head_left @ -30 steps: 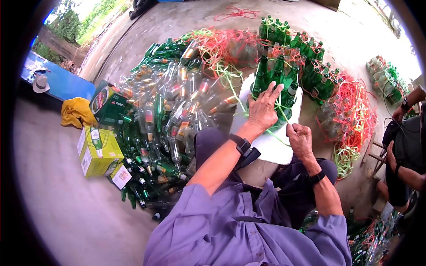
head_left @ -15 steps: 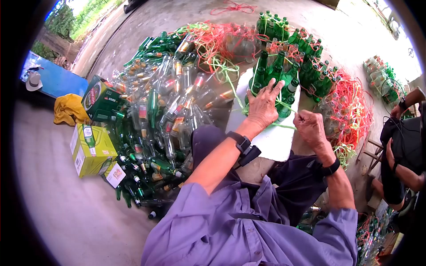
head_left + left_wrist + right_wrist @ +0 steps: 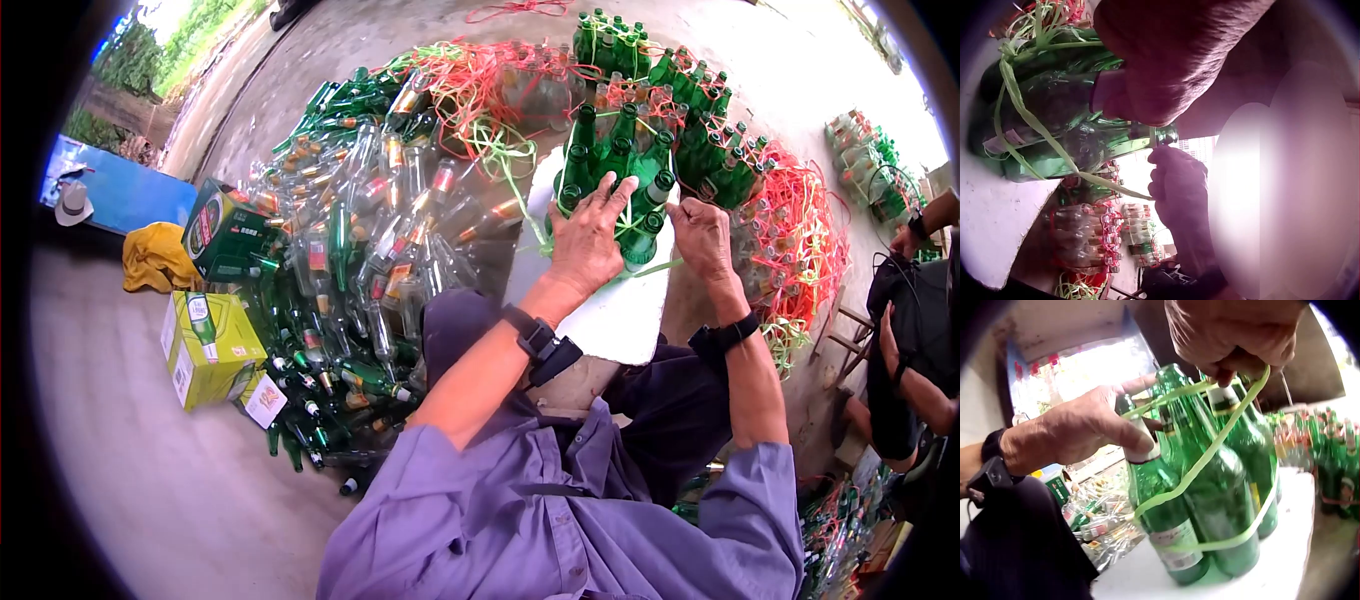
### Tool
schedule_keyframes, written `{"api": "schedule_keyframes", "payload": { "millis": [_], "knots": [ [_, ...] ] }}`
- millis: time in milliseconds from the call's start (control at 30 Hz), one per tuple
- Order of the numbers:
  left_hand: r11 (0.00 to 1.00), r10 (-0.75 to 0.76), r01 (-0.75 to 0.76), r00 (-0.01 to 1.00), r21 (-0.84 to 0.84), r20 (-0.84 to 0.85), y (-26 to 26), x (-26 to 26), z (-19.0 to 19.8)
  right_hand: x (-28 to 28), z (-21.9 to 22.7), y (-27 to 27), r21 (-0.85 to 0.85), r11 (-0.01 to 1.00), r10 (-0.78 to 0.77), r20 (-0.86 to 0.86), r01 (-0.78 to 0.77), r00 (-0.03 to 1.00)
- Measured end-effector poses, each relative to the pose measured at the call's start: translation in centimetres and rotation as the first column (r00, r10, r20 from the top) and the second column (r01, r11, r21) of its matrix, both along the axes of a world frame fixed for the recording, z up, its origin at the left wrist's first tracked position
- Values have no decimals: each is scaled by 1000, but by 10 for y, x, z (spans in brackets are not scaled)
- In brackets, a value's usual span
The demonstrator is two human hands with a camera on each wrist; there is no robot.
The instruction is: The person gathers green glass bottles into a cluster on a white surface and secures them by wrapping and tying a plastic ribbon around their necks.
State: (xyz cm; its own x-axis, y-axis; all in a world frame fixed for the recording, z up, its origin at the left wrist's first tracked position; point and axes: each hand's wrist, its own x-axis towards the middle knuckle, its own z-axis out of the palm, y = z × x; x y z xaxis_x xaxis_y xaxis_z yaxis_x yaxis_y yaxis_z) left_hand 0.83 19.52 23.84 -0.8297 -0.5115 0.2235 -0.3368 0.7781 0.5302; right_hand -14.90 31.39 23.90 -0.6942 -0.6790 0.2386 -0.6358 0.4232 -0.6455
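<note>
A cluster of green glass bottles (image 3: 619, 158) stands upright on a white board (image 3: 622, 330) in front of the person. Light green plastic strapping (image 3: 1210, 453) runs round the lower bottles and slants up across them. My left hand (image 3: 585, 245) reaches over the near bottle necks; in the right wrist view its thumb (image 3: 1138, 440) presses on one neck with fingers on the far side. On the right, my right hand (image 3: 703, 240) is closed in a fist, gripping the strapping's end beside the bottle tops. In the left wrist view, the strip stretches taut toward that fist.
Loose clear and green bottles (image 3: 345, 230) lie heaped at the left, by a yellow-green carton (image 3: 212, 350) and a dark green carton (image 3: 228, 235). Bundled green bottles (image 3: 720, 160) and red-tied clear ones stand beyond. Another person's arms (image 3: 915, 390) show at right.
My right hand has moved outward and up, from low beside the cluster to level with the bottle tops, drawing the strip with it. My left hand has stayed on the necks.
</note>
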Motion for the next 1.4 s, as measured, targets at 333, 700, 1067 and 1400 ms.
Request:
{"api": "schedule_keyframes", "payload": {
  "millis": [333,700,1067,1400],
  "knots": [
    [997,-51,54,998,-58,41,-5,1,3,-13,-38,2,-136,991,69,420,-12,905],
    [931,-298,287,954,-225,-15,-28,-48,27,-25,-40,-3,-36,999,36,945,-4,325],
    [922,-338,364,923,-133,183,-31,-54,24,-31,-48,-12,53,996,-27,947,-74,319],
    [903,-338,380,916,-200,216,-32,-55,31,-27,-42,-9,-55,991,97,919,-119,383]
  ]
}}
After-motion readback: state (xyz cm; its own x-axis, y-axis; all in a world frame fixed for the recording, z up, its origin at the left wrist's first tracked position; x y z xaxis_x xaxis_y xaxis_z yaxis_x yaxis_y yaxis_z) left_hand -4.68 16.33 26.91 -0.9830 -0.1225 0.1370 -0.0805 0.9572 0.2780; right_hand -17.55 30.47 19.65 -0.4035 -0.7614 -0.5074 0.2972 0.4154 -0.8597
